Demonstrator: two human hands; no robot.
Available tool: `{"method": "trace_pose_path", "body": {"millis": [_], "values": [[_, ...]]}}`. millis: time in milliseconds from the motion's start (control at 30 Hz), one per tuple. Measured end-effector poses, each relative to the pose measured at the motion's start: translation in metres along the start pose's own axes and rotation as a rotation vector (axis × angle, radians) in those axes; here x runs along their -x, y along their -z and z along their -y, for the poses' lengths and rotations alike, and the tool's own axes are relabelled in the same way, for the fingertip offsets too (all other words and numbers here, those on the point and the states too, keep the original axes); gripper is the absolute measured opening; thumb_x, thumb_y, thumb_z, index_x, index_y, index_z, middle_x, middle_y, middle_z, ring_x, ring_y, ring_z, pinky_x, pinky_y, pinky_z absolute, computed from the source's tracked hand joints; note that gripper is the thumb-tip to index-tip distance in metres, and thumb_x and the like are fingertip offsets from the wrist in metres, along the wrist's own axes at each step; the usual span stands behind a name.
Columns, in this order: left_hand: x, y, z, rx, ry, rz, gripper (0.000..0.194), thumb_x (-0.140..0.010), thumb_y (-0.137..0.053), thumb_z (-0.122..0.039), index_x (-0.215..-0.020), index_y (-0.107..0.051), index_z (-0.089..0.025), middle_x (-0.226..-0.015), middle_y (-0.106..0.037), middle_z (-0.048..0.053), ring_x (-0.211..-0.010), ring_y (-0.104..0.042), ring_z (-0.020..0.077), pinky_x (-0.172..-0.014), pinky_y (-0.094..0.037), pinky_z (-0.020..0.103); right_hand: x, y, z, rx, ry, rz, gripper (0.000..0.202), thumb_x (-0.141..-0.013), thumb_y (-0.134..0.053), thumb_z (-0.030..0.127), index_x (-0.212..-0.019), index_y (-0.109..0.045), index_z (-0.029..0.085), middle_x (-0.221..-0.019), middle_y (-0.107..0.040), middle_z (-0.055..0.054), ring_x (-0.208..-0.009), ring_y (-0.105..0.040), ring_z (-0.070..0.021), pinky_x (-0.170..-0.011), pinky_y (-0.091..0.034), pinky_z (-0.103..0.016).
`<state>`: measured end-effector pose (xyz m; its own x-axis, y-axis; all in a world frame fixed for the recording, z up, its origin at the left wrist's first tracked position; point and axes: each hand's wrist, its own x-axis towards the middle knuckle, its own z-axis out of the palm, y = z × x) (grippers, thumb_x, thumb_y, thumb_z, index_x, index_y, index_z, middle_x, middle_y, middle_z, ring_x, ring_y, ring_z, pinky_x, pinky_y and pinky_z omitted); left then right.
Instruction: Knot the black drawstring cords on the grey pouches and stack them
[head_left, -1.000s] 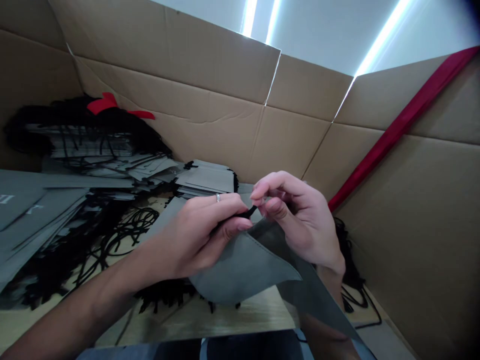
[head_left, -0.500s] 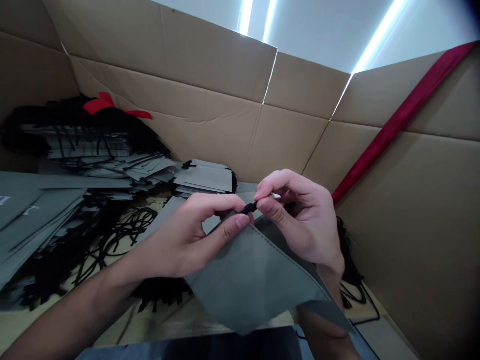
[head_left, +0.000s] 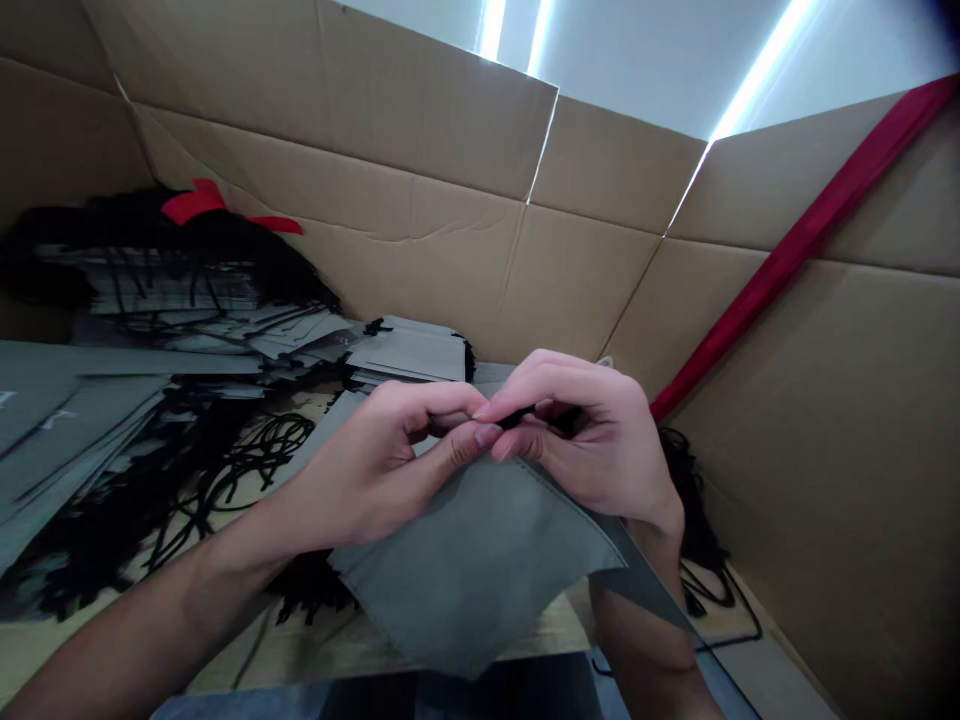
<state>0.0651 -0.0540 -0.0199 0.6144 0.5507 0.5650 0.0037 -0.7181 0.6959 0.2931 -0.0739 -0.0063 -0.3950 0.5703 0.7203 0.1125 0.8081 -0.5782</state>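
Observation:
A grey fabric bag [head_left: 480,570] with stitched edges hangs below my hands over the table's front edge. At its top corner my left hand [head_left: 405,450] pinches the fabric between thumb and forefinger. My right hand [head_left: 585,430] is closed on a short length of black cord [head_left: 517,417] that runs between the two thumbs. Fingertips of both hands nearly meet there, so the cord's end and any knot are hidden.
Flat grey bags with black cords [head_left: 75,430] are heaped at the left, and a smaller stack [head_left: 412,350] stands behind my hands. Loose black cords [head_left: 697,520] lie at the right. Cardboard walls [head_left: 420,220] enclose the table [head_left: 300,650]; a red strap [head_left: 795,240] crosses the right one.
My right hand has moved left, closer to my left fingertips, covering the thick black cord part that showed before. The bag has swung slightly to the left.

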Motion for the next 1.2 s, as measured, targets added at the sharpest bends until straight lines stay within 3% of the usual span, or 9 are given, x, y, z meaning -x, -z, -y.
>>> {"method": "trace_pose_path", "body": {"millis": [167, 300, 533, 733, 933, 1067, 1200], "values": [[0.001, -0.001, 0.004, -0.018, 0.031, 0.092, 0.033, -0.116, -0.058, -0.033, -0.09, -0.07, -0.016, -0.077, -0.063, -0.002, -0.066, -0.047, 0.0106, -0.055, -0.037, 0.023, -0.002, -0.002, 0.002, -0.109, -0.133, -0.022, 0.021, -0.081, -0.106, 0.023, -0.093, -0.089, 0.021, -0.084, -0.082, 0.001, -0.069, -0.073, -0.0112, -0.059, -0.054, -0.019], [0.004, -0.008, 0.004, -0.17, -0.132, 0.003, 0.035, -0.116, -0.055, -0.026, -0.083, -0.066, -0.017, -0.065, -0.047, -0.004, -0.058, -0.037, 0.0099, -0.052, -0.03, 0.026, -0.004, -0.002, 0.004, -0.34, -0.256, -0.016, 0.024, -0.075, -0.109, 0.02, -0.088, -0.088, 0.019, -0.075, -0.081, 0.0, -0.065, -0.072, -0.0117, -0.057, -0.055, -0.018], [0.011, -0.018, 0.003, -0.193, -0.345, -0.096, 0.032, -0.112, -0.059, -0.02, -0.08, -0.063, -0.021, -0.069, -0.064, 0.002, -0.064, -0.061, 0.0151, -0.06, -0.048, 0.027, -0.005, -0.005, -0.008, -0.653, -0.357, 0.078, 0.023, -0.074, -0.107, 0.022, -0.084, -0.087, 0.017, -0.073, -0.078, -0.003, -0.062, -0.067, -0.0128, -0.058, -0.053, -0.023], [0.013, -0.019, 0.0, -0.141, -0.389, -0.115, 0.033, -0.108, -0.062, -0.016, -0.076, -0.057, -0.022, -0.067, -0.06, 0.001, -0.064, -0.058, 0.0155, -0.064, -0.049, 0.029, 0.002, -0.016, -0.011, -0.799, -0.377, 0.047, 0.029, -0.071, -0.109, 0.028, -0.085, -0.086, 0.018, -0.077, -0.076, -0.002, -0.068, -0.063, -0.0127, -0.06, -0.045, -0.023], [0.009, -0.021, 0.0, -0.086, -0.32, -0.063, 0.028, -0.112, -0.059, -0.014, -0.084, -0.057, -0.02, -0.07, -0.043, -0.006, -0.063, -0.039, 0.0099, -0.059, -0.035, 0.027, 0.003, -0.003, 0.006, -0.617, -0.382, 0.063, 0.026, -0.085, -0.102, 0.034, -0.092, -0.084, 0.017, -0.079, -0.073, -0.001, -0.066, -0.059, -0.0106, -0.06, -0.043, -0.024], [0.007, -0.023, 0.003, -0.046, -0.209, -0.062, 0.031, -0.115, -0.058, -0.017, -0.084, -0.056, -0.019, -0.073, -0.043, -0.006, -0.066, -0.04, 0.009, -0.06, -0.034, 0.026, 0.005, 0.015, 0.019, -0.315, -0.37, 0.037, 0.033, -0.084, -0.104, 0.027, -0.112, -0.086, 0.022, -0.086, -0.076, -0.001, -0.069, -0.065, -0.0129, -0.06, -0.05, -0.024], [0.003, -0.022, 0.004, -0.009, -0.144, -0.118, 0.041, -0.116, -0.059, -0.022, -0.076, -0.051, -0.019, -0.07, -0.037, -0.006, -0.063, -0.035, 0.0088, -0.057, -0.031, 0.025, 0.007, 0.019, 0.022, -0.127, -0.332, -0.027, 0.039, -0.084, -0.104, 0.023, -0.118, -0.086, 0.026, -0.087, -0.074, 0.001, -0.067, -0.062, -0.0107, -0.054, -0.044, -0.023]]}}
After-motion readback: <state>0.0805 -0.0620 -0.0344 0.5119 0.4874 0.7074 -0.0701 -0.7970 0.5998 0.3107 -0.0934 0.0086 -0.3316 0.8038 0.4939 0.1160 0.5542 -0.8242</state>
